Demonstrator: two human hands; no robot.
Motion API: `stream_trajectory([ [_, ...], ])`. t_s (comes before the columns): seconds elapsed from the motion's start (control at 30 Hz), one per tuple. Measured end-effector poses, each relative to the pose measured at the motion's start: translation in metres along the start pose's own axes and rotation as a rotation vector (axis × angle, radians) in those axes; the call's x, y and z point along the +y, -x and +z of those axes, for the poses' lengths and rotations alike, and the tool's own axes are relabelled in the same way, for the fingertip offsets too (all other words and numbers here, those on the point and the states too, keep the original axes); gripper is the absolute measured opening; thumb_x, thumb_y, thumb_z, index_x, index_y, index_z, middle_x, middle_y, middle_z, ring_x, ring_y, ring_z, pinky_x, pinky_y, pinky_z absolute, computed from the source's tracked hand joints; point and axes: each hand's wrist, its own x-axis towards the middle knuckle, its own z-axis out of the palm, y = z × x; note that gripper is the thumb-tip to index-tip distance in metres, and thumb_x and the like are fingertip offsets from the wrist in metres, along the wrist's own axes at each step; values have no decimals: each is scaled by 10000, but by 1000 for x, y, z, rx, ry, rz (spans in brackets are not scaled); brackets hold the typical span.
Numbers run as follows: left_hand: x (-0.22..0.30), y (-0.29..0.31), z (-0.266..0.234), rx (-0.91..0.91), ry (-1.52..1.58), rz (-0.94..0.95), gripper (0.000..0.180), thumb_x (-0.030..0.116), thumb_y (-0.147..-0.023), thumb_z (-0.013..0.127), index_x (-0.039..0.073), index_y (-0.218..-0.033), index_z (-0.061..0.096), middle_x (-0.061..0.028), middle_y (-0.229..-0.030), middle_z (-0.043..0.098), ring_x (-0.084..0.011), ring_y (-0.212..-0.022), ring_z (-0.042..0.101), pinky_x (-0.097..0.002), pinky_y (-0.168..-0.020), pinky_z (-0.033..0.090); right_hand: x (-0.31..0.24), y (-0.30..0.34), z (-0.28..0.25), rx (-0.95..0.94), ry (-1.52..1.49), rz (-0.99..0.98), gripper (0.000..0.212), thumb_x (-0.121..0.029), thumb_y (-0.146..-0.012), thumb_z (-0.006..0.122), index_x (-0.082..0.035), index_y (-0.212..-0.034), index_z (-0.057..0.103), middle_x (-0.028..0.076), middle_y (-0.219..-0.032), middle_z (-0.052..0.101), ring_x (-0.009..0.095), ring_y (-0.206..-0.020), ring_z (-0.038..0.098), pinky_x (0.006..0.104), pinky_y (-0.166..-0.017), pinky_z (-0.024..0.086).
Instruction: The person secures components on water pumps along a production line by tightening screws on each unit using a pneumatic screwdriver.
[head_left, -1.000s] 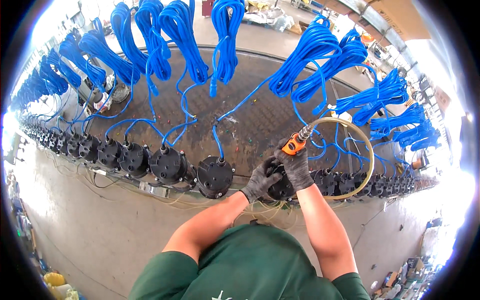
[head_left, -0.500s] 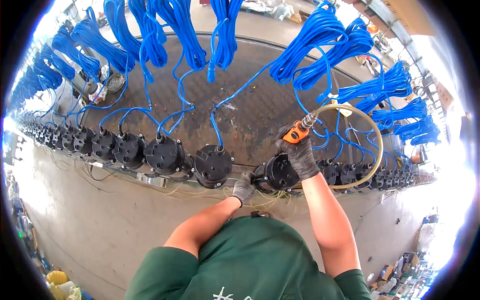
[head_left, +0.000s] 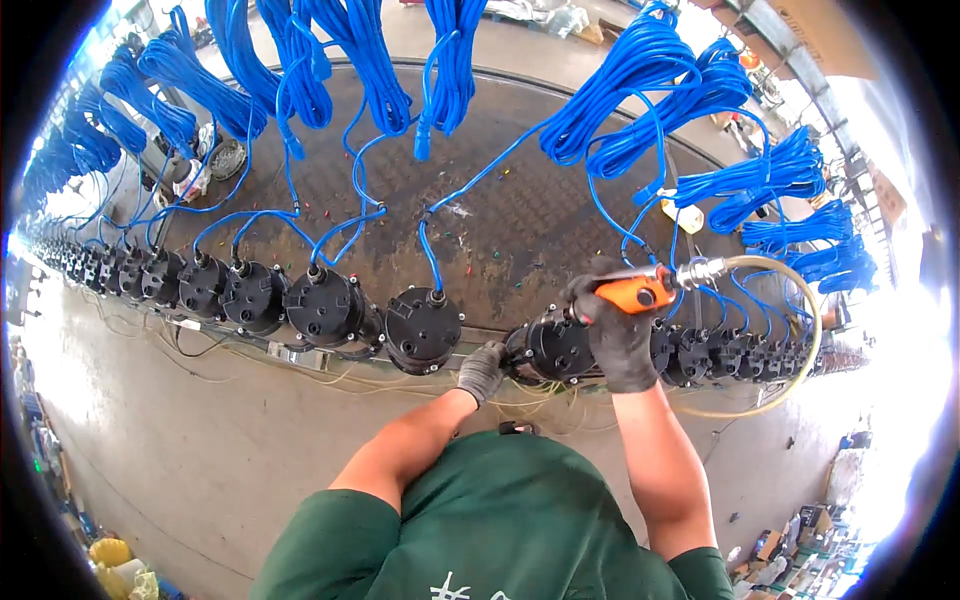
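My right hand [head_left: 622, 340], in a grey glove, is closed around an orange air tool [head_left: 636, 294]. A metal coupling joins the tool to a yellowish air hose [head_left: 815, 325] that loops to the right and down. Just left of this hand stands a black round housing [head_left: 560, 347], its right side partly hidden by the glove. My left hand [head_left: 482, 372], gloved too, is closed against the left side of that housing; its fingertips are partly hidden. Another black housing [head_left: 424, 328], with a blue cable [head_left: 431, 258] rising from its top, stands to the left of my left hand.
Similar black housings [head_left: 322, 305] run in a long row both ways along the near edge of the dark worktable [head_left: 520, 220]. Bundled blue cables [head_left: 610, 85] hang above the far side. Tubes [head_left: 540, 405] dangle below the row. Boxes and goods [head_left: 790, 545] lie at the lower right.
My right hand has turned the air tool from pointing up and away to lying nearly level, with its coupling toward the right. The hose loop has swung right. My left hand stays at the housing.
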Motion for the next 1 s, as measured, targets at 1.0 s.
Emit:
stream_trajectory([
  [1.0, -53, -3, 37, -54, 74, 51, 239, 184, -877, 699, 71, -1087, 674, -206, -1051, 685, -402, -980, 668, -469, -843, 530, 42, 34, 24, -218, 291, 73, 160, -44, -769, 752, -41, -910, 676, 41, -883, 713, 136, -814, 672, 290, -756, 548],
])
